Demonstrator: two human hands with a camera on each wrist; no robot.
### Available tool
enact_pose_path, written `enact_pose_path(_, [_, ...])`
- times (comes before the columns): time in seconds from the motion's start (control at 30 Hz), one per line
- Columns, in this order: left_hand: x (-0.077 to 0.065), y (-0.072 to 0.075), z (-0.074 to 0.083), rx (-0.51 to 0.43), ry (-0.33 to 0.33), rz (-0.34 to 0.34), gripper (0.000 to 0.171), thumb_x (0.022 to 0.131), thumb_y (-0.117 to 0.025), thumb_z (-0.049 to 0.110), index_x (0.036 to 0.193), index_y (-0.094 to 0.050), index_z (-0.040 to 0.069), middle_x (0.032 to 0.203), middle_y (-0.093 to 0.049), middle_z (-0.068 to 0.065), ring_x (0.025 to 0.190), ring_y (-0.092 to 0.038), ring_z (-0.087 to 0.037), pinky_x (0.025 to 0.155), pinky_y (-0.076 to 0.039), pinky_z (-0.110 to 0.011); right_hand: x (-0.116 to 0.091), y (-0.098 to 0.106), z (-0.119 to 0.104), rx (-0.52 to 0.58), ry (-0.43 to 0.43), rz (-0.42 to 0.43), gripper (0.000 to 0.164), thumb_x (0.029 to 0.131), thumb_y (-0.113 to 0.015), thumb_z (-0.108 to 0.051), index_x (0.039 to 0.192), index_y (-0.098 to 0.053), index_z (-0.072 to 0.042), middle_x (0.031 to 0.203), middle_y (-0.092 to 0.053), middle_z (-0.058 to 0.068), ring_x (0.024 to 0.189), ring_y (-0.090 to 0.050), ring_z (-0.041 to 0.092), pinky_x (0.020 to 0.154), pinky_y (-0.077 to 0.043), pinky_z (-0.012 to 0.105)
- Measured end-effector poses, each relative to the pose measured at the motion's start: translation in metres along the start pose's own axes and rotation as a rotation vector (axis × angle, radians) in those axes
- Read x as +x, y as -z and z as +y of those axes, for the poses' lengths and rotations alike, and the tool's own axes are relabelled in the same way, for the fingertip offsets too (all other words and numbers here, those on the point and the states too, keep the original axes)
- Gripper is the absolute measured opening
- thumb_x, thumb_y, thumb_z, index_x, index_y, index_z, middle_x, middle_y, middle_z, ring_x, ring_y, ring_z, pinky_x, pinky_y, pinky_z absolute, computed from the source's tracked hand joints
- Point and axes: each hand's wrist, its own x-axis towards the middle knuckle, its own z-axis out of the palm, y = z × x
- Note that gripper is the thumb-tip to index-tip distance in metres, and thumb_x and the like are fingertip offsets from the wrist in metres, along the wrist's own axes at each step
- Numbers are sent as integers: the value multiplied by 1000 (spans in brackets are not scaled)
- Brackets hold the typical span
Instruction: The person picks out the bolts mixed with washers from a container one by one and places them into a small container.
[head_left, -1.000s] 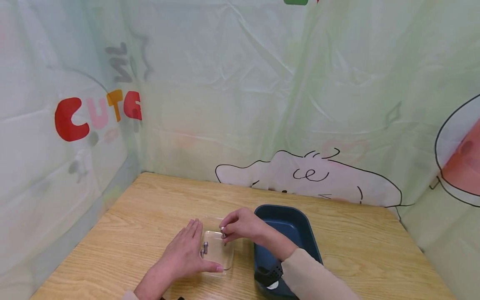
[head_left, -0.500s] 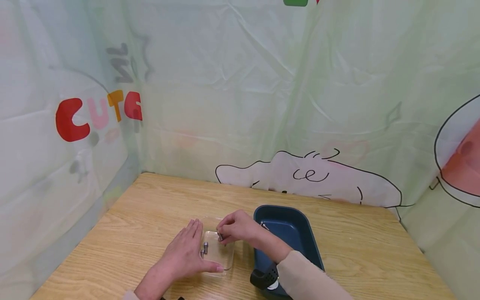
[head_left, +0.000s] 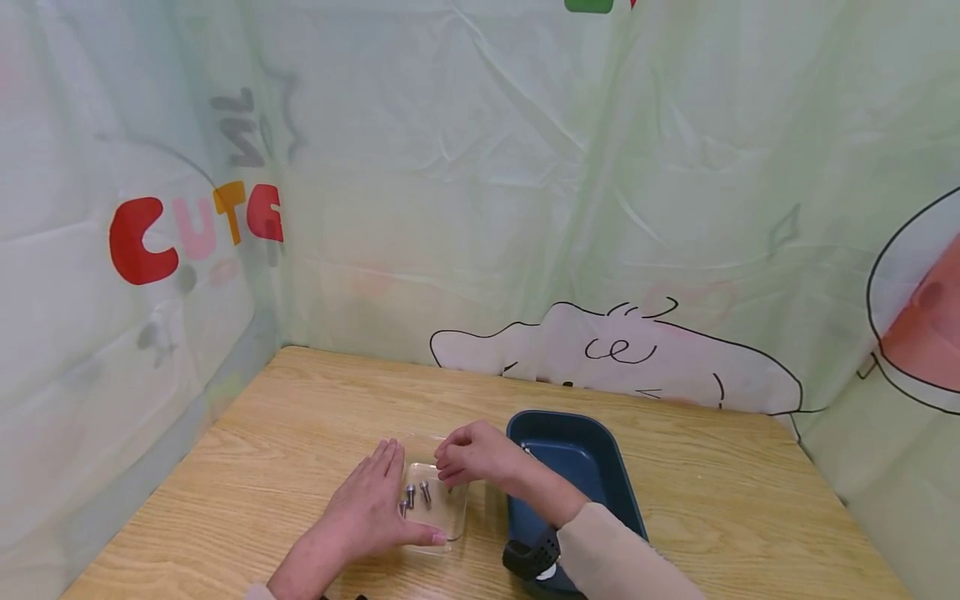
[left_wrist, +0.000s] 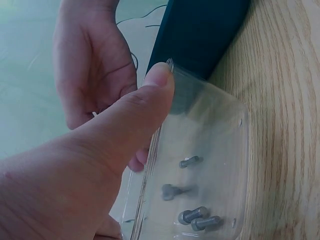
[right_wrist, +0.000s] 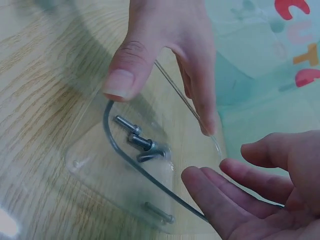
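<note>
A clear plastic box [head_left: 442, 523] stands on the wooden table with several metal bolts [head_left: 425, 493] lying in it. My left hand [head_left: 366, 504] spans the box's near left corner, fingers straight along the left side. Its thumb presses the rim, as the right wrist view shows. Over the far right part of the box hovers my right hand [head_left: 476, 454]. In the right wrist view, the right hand's fingers [right_wrist: 212, 192] are loosely bent with nothing between them. One bolt [right_wrist: 159, 212] lies apart from a cluster of bolts [right_wrist: 140, 142].
Just right of the box is a deep dark blue tray [head_left: 624, 475], partly hidden under my right forearm. Small metal pieces [head_left: 527, 450] show at its far left. A printed curtain [head_left: 420, 250] hangs behind the table and along its left side.
My right hand held a bolt over the box; that bolt now lies in the box beside the others, and the fingers are free of it. The left hand has stayed put.
</note>
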Motion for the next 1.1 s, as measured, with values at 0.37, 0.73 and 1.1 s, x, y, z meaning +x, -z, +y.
enact_pose_path(0.37, [-1, 0, 0, -8, -8, 5, 135, 62, -71, 82, 150, -30, -11, 158, -28, -29, 150, -26, -40, 120, -29, -54, -4, 15, 5, 36, 18, 26, 27, 99, -58, -13, 113, -66, 8, 106, -71, 23, 90, -73, 26, 82, -62, 40])
enact_pose_path(0.73, [0, -1, 0, 0, -14, 34, 131, 62, -75, 77, 148, -32, -12, 156, -32, -29, 149, -28, -40, 120, -30, -54, -13, 40, 9, 78, 58, 42, 28, 101, -55, -13, 114, -64, 10, 111, -69, 26, 96, -72, 30, 87, -60, 43])
enact_pose_path(1.1, [0, -2, 1, 6, -8, 20, 134, 61, -72, 81, 149, -31, -11, 157, -30, -29, 149, -27, -40, 120, -29, -54, -23, 64, 21, 102, 50, 92, 30, 100, -56, -14, 117, -61, 10, 110, -68, 26, 96, -71, 29, 88, -60, 43])
